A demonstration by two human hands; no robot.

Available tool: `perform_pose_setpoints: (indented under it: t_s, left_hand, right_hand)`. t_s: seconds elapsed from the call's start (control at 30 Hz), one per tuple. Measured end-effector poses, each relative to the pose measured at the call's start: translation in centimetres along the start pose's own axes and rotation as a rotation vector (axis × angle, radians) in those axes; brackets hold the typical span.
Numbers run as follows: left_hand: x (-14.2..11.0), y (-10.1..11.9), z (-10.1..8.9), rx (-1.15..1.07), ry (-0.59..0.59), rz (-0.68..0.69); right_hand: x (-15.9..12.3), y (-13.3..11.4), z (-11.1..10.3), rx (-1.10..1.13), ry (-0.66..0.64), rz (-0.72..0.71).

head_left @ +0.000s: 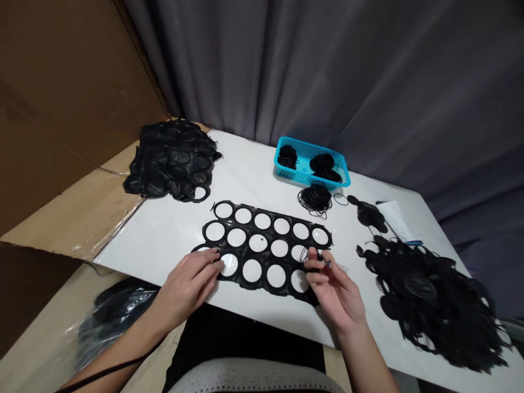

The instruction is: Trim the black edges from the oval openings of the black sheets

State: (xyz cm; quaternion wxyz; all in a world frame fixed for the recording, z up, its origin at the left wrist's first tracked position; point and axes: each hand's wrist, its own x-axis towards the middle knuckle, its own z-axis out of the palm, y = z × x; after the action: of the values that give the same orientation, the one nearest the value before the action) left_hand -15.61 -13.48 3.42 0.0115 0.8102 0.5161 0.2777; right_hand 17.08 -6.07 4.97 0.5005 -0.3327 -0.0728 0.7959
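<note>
The person's left hand (186, 286) lies over the lower left edge of a black sheet punched with rows of round holes (268, 256), its fingers loosely together and extended, pressing on the sheet rather than closing around it. The right hand (335, 289) sits at the sheet's right side, thumb and fingertips (313, 262) pinched narrowly on what looks like a thin black ring (305, 255), close to the sheet's upper right holes. The sheet lies flat on a white table top (164, 229), directly in front of the person's dark-clothed lap (245, 338), with a pale knit fabric (254, 376) at the bottom edge of the view. A thin black cord (106, 372) crosses the left forearm. Off the table's near left corner, a clear plastic bag of black material (117, 314) rests on a cardboard sheet (73, 207). To the right of the hands spreads a large heap of black scraps (429, 300), and beyond it lie a smaller clump of black pieces (368, 214), a white paper (399, 218) and a small blue item (413, 242). Past the sheet sit a tangle of thin black rings (315, 199) and one loose ring (340, 200). Farther left is a stack of holed black sheets (172, 161). At the far edge, a blue plastic basket (311, 143) holds two black bundles (323, 166), and a grey curtain (327, 71) hangs behind the table.
</note>
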Motion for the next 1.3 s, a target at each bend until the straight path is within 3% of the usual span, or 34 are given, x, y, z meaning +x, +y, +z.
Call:
perform_pose_setpoints:
  t_s: [0.33, 0.57, 0.67, 0.77, 0.87, 0.97, 1.07, 1.3]
  left_hand:
    - [-0.6, -1.8, 0.9, 0.127, -0.029, -0.064]
    - [0.6, -2.8, 0.8, 0.105, 0.01, -0.008]
    - [2.4, -1.3, 1.8, -0.012, -0.004, 0.072]
    - [4.6, 1.9, 3.7, -0.145, -0.124, 0.226]
    - [6.6, 5.4, 6.4, -0.19, -0.246, 0.379]
    - [7.9, 7.8, 9.3, -0.196, -0.29, 0.452]
    - [8.4, 8.7, 11.3, -0.166, -0.296, 0.461]
    - [8.6, 8.8, 11.6, -0.138, -0.309, 0.465]
  right_hand:
    - [0.7, 0.9, 1.1, 0.11, -0.018, -0.023]
    - [0.2, -2.9, 1.5, 0.023, -0.02, -0.358]
    - [-0.1, -3.9, 0.1, -0.26, 0.054, -0.436]
    - [-0.4, -3.5, -2.0, -0.684, 0.137, -0.481]
    - [-0.9, -2.8, -3.9, -0.975, 0.125, -0.487]
    - [-1.8, -2.9, -4.9, -1.112, 0.055, -0.453]
    - [-2.6, -3.5, -5.3, -1.252, 0.005, -0.424]
    - [-2.8, -3.6, -5.9, -1.352, -0.058, -0.458]
